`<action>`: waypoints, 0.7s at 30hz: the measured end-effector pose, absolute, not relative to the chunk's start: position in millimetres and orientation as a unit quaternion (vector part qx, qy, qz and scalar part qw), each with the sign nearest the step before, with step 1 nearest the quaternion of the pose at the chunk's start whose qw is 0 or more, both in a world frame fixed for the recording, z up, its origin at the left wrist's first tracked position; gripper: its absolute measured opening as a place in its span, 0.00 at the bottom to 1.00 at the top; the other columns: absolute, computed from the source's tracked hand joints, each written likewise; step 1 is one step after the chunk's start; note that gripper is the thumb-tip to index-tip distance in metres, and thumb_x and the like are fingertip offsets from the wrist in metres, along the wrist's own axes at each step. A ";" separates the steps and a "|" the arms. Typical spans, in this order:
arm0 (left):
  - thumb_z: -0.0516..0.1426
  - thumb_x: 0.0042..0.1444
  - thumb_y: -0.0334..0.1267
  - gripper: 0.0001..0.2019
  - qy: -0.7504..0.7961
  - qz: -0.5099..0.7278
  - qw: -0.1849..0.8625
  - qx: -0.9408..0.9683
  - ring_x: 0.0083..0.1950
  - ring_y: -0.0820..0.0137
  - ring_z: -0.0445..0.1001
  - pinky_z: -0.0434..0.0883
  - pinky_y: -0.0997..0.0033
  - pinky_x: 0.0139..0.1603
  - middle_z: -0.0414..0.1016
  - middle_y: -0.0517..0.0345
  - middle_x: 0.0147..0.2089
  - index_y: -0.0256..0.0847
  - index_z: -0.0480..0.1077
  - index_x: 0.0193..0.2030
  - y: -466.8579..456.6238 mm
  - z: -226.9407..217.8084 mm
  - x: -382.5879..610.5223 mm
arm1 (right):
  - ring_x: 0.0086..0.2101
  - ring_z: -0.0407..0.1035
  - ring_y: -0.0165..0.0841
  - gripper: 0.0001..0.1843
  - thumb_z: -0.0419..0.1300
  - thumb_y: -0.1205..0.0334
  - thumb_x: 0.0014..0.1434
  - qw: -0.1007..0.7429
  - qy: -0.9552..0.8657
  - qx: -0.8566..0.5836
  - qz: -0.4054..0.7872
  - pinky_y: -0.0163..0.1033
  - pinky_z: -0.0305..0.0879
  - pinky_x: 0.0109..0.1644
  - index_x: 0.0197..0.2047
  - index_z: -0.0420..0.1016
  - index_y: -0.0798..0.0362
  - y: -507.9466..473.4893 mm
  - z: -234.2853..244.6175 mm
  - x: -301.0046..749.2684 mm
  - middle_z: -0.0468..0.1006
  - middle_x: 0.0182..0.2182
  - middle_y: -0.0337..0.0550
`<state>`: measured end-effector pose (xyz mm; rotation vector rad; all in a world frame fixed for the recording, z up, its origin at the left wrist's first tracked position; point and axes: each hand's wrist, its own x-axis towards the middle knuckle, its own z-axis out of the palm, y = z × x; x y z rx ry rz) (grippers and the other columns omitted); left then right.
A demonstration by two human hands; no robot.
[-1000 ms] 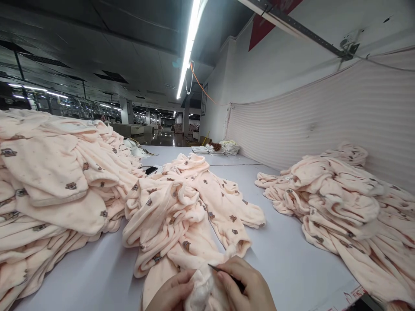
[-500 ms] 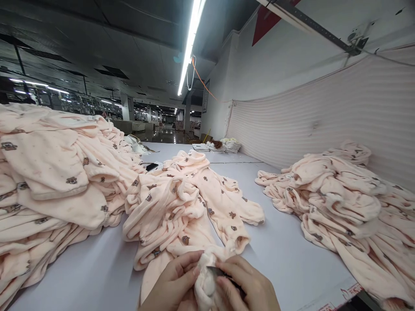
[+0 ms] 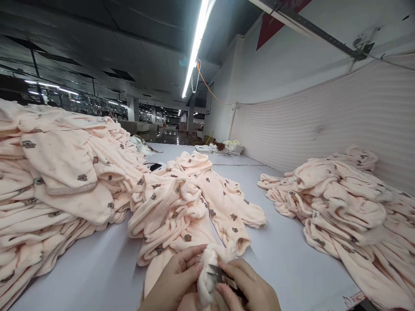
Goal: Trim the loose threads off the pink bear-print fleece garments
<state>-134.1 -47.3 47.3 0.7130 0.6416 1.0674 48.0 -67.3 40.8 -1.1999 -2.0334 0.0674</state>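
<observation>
A pale pink fleece garment (image 3: 181,211) with small brown printed figures lies bunched in front of me. Its near edge, whitish inside, is lifted between both hands. My left hand (image 3: 177,276) pinches this edge from the left, fingers closed on the cloth. In my right hand (image 3: 248,283) is a pair of thread snips (image 3: 223,276), dark with metal blades. The blade tips point left and touch or nearly touch the white fleece. The right palm hides part of the snips' handle.
A tall heap of like garments (image 3: 61,172) rises on the left, and another pile (image 3: 340,203) lies on the right. A dark phone (image 3: 155,166) rests on the pale table (image 3: 97,259) behind the middle garment. Stacks of white pieces (image 3: 233,147) stand at the far end, by a cloth-covered wall.
The snips show more of their blades against the fleece edge, which is turned slightly. Both hands stay nearly in place. The whole view has shifted a little.
</observation>
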 end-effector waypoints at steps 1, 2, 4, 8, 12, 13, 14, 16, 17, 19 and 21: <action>0.68 0.43 0.37 0.22 0.303 0.483 0.747 0.342 0.39 0.66 0.77 0.70 0.71 0.39 0.81 0.51 0.39 0.37 0.74 0.47 -48.1 49.8 -135.6 | 0.31 0.74 0.32 0.13 0.53 0.55 0.63 0.388 -0.791 -0.471 0.051 0.31 0.69 0.33 0.46 0.75 0.43 -66.7 44.2 48.5 0.79 0.35 0.40; 0.67 0.45 0.38 0.22 0.314 0.480 0.738 0.357 0.40 0.66 0.77 0.70 0.71 0.39 0.81 0.51 0.39 0.37 0.73 0.48 -48.6 52.6 -137.1 | 0.33 0.74 0.33 0.12 0.52 0.56 0.63 0.398 -0.781 -0.475 0.077 0.31 0.68 0.34 0.45 0.76 0.43 -66.1 47.6 49.7 0.79 0.35 0.40; 0.66 0.47 0.38 0.22 0.340 0.477 0.715 0.383 0.41 0.66 0.77 0.71 0.71 0.39 0.81 0.51 0.41 0.37 0.71 0.50 -47.4 58.9 -139.5 | 0.36 0.74 0.34 0.12 0.53 0.56 0.63 0.438 -0.741 -0.491 0.138 0.32 0.68 0.38 0.42 0.77 0.45 -65.7 52.0 53.2 0.79 0.36 0.41; 0.64 0.49 0.37 0.20 0.330 0.510 0.690 0.394 0.43 0.66 0.77 0.73 0.71 0.42 0.81 0.53 0.39 0.38 0.71 0.51 -29.9 68.8 -136.3 | 0.30 0.72 0.35 0.15 0.59 0.50 0.57 0.502 -0.638 -0.520 0.267 0.33 0.67 0.34 0.41 0.75 0.51 -73.4 38.5 54.4 0.77 0.28 0.40; 0.65 0.46 0.35 0.18 0.260 0.572 0.695 0.351 0.44 0.66 0.78 0.73 0.71 0.44 0.80 0.55 0.38 0.39 0.71 0.46 1.0 66.7 -125.5 | 0.29 0.71 0.35 0.18 0.57 0.46 0.58 0.479 -0.663 -0.470 0.333 0.34 0.66 0.33 0.37 0.75 0.53 -82.7 6.6 36.6 0.77 0.27 0.41; 0.65 0.46 0.34 0.18 0.258 0.580 0.691 0.347 0.45 0.66 0.78 0.73 0.70 0.46 0.80 0.55 0.39 0.39 0.71 0.46 7.9 64.1 -123.6 | 0.33 0.73 0.37 0.18 0.56 0.47 0.58 0.476 -0.672 -0.456 0.338 0.36 0.68 0.37 0.39 0.76 0.53 -80.9 1.2 32.3 0.79 0.32 0.44; 0.64 0.46 0.34 0.18 0.260 0.583 0.686 0.348 0.46 0.66 0.77 0.73 0.69 0.48 0.80 0.54 0.41 0.40 0.70 0.46 13.6 61.0 -122.6 | 0.38 0.74 0.39 0.19 0.55 0.48 0.60 0.472 -0.676 -0.452 0.339 0.39 0.68 0.42 0.44 0.76 0.52 -76.2 -2.2 29.6 0.80 0.38 0.47; 0.63 0.48 0.35 0.20 0.267 0.586 0.679 0.352 0.49 0.64 0.76 0.71 0.65 0.52 0.78 0.52 0.46 0.41 0.68 0.49 20.5 54.7 -123.1 | 0.51 0.69 0.42 0.21 0.53 0.50 0.62 0.470 -0.664 -0.476 0.333 0.44 0.63 0.55 0.53 0.73 0.51 -58.1 -2.6 30.0 0.77 0.50 0.49; 0.63 0.49 0.36 0.20 0.275 0.585 0.675 0.355 0.51 0.64 0.75 0.70 0.63 0.54 0.77 0.51 0.49 0.42 0.67 0.50 21.3 52.2 -124.7 | 0.56 0.64 0.42 0.22 0.52 0.51 0.63 0.469 -0.652 -0.497 0.329 0.47 0.58 0.60 0.56 0.71 0.50 -45.5 -0.5 32.8 0.73 0.55 0.48; 0.62 0.50 0.37 0.22 0.303 0.579 0.665 0.361 0.56 0.62 0.72 0.68 0.61 0.57 0.72 0.49 0.57 0.43 0.66 0.53 16.9 48.8 -131.6 | 0.59 0.60 0.42 0.24 0.51 0.51 0.63 0.469 -0.631 -0.529 0.321 0.50 0.53 0.63 0.59 0.68 0.49 -18.5 5.7 40.8 0.69 0.58 0.47; 0.63 0.50 0.38 0.22 0.344 0.568 0.649 0.371 0.61 0.60 0.67 0.65 0.60 0.61 0.65 0.49 0.62 0.43 0.67 0.53 3.8 45.3 -145.9 | 0.58 0.61 0.43 0.25 0.51 0.49 0.62 0.468 -0.625 -0.538 0.319 0.51 0.54 0.62 0.59 0.69 0.50 1.2 11.8 48.0 0.71 0.56 0.48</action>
